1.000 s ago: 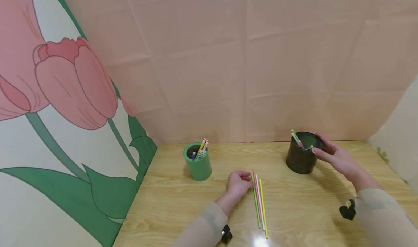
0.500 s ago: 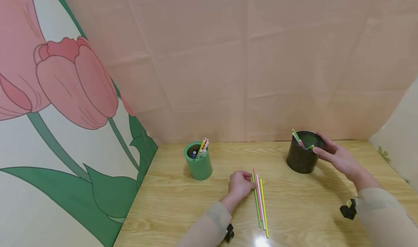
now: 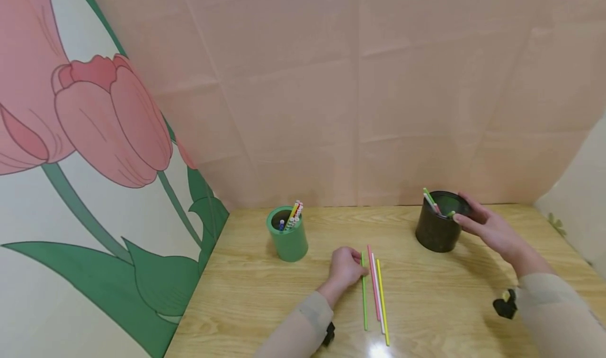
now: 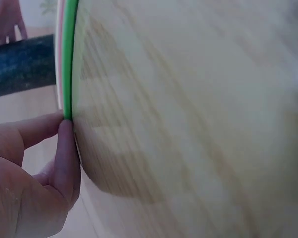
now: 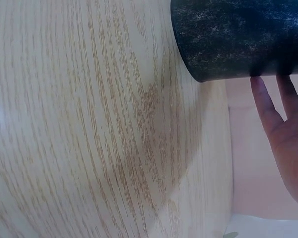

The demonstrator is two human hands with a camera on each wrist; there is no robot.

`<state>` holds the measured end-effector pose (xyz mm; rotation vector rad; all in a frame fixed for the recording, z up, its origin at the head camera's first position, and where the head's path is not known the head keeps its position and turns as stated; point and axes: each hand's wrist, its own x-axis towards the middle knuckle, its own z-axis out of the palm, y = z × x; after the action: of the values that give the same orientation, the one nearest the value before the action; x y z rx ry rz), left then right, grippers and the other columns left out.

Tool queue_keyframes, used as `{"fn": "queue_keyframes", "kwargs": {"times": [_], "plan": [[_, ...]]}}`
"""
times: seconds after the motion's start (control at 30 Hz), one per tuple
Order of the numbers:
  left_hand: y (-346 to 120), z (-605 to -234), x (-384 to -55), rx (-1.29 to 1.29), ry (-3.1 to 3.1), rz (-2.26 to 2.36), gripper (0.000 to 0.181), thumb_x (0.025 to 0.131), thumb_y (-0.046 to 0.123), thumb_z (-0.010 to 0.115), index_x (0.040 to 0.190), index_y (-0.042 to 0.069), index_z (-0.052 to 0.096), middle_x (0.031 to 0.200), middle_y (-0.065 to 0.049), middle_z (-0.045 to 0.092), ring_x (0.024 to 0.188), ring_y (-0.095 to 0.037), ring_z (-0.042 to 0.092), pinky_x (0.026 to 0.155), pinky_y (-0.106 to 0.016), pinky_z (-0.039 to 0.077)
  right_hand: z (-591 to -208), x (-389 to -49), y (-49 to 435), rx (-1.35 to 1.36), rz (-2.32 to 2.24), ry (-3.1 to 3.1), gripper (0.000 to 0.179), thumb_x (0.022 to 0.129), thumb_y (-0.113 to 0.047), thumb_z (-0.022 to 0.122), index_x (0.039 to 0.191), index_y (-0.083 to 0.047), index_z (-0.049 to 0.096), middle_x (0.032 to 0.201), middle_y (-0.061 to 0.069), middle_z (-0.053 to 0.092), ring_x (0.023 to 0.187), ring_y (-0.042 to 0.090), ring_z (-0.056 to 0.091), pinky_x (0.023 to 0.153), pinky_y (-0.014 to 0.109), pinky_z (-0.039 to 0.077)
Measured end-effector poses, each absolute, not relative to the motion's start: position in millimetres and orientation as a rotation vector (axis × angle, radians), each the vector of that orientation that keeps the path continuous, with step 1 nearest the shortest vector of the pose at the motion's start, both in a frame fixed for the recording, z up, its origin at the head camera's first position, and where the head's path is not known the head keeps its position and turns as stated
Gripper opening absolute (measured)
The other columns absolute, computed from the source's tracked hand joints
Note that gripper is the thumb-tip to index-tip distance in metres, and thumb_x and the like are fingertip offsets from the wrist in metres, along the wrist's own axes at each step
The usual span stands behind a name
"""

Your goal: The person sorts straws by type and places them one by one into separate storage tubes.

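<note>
Between thumb and fingers, my left hand (image 3: 345, 267) pinches a thin green stick (image 3: 365, 308) near its far end. Close up in the left wrist view, the fingertips meet on the stick just over the wood. To its right lie a pink stick (image 3: 373, 284), a white stick (image 3: 380, 308) and a yellow stick (image 3: 384, 310), roughly side by side. My right hand (image 3: 494, 234) grips a round black pot (image 3: 436, 235) at its right side, thumb at the rim and fingers around the back. Several short sticks (image 3: 428, 196) stick out of the pot.
A green cup (image 3: 291, 246) with several patterned sticks (image 3: 295, 213) stands at the left on the wooden table (image 3: 236, 305). Behind the table hangs a pinkish cloth (image 3: 307, 111). A wall with painted tulips (image 3: 109, 121) rises on the left.
The green stick has shifted left, away from the pink one, with my left hand moving slightly the same way. My right hand and the black pot stay in place.
</note>
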<state>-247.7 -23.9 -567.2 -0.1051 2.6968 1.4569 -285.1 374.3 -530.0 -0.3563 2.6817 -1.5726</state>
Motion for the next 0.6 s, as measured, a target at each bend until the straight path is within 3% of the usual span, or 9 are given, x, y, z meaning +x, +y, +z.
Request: {"fn": "queue_keyframes", "kwargs": {"times": [0.3,0.6], "plan": [[-24.7,-566.2,-251.1,-0.157,2.708,1.378,0.031,0.072,0.002,0.099,0.088,0.010,0.074,0.076,0.003,0.060,0.068,-0.012,0.058,0.060,-0.027,0.054,-530.8,-284.4,371.8,-0.399,-1.627,2.670,0.077,0.115,-0.023,0.054,0.173,-0.022,0.005,0.161,0.045,0.028,0.111,-0.023,0.049,0.088,0.010,0.055],[-24.2,-558.2,-252.2,-0.177,2.695,1.359,0.027,0.075,-0.004,0.094,0.088,0.008,0.073,0.080,0.002,0.060,0.069,-0.013,0.060,0.060,-0.026,0.059,-531.9,-287.2,373.9,-0.361,-1.592,2.703,0.077,0.114,-0.028,0.054,0.174,-0.024,0.006,0.162,0.043,0.028,0.112,-0.020,0.052,0.088,0.009,0.054]]}}
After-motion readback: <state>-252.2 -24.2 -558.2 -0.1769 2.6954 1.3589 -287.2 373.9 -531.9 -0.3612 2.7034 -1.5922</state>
